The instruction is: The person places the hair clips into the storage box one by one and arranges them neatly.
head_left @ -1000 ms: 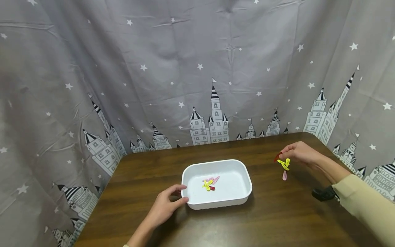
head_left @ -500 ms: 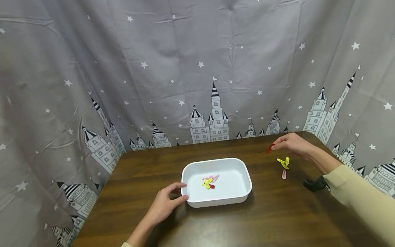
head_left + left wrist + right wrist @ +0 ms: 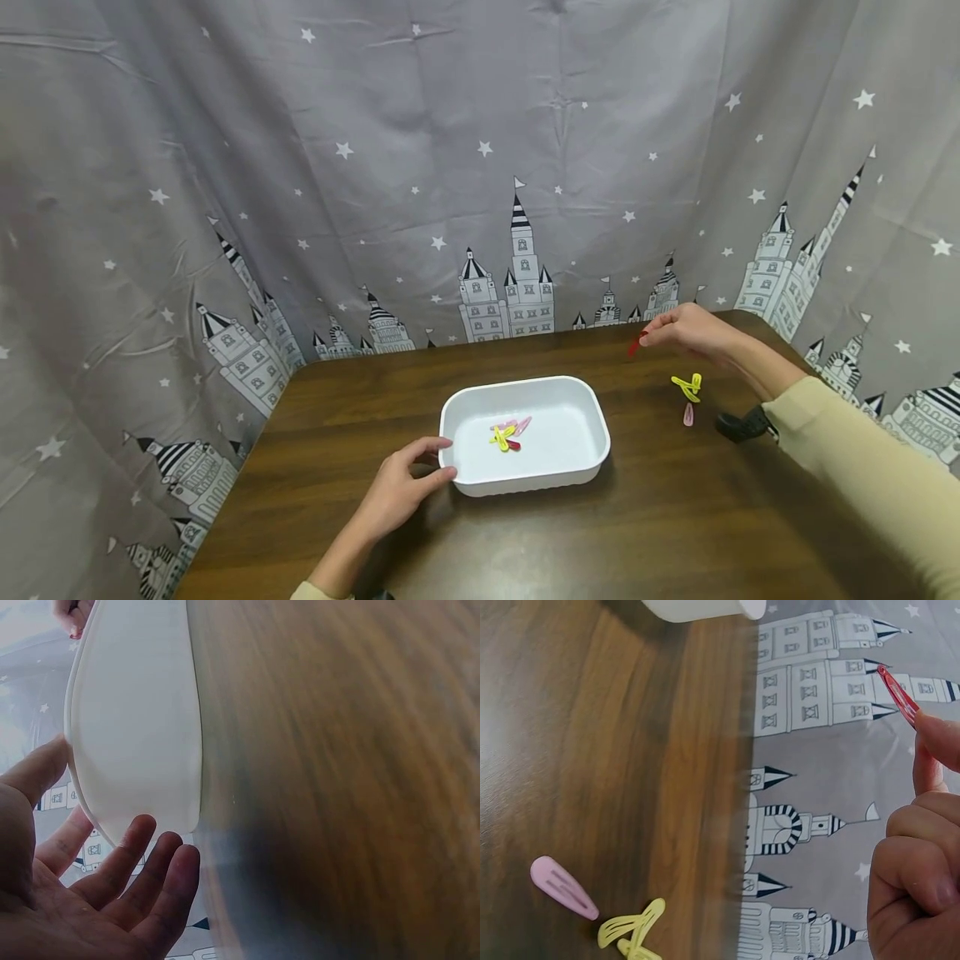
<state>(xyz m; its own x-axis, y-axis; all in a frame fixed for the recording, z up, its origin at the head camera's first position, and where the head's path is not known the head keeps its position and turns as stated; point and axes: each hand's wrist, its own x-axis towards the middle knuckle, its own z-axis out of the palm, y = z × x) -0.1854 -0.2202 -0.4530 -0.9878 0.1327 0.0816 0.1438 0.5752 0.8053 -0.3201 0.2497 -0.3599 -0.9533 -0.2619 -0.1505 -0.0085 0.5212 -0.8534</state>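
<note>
My right hand [image 3: 692, 328] pinches a red snap hair clip [image 3: 898, 694] between thumb and fingertips, raised over the back right of the table. The clip points down and to the left in the head view. At the left end of a white plastic tray [image 3: 525, 482], my left hand [image 3: 396, 493] rests its thumb and a finger on the rim; its other fingers [image 3: 174, 879] are relaxed along the outside. Inside the tray lies a small pile of clips: pink [image 3: 523, 427], yellow [image 3: 500, 440] and red [image 3: 514, 446].
Yellow hair clips [image 3: 688, 387] lie overlapping on the brown wooden table [image 3: 322, 467] to the right of the tray, below the right hand. A pink clip [image 3: 687, 414] is close in front of them. Behind the table hangs a grey curtain [image 3: 420, 150] printed with castles and stars.
My right hand has lifted the red clip away from the yellow clips and moved left and farther back with it. My left hand has stayed at the tray.
</note>
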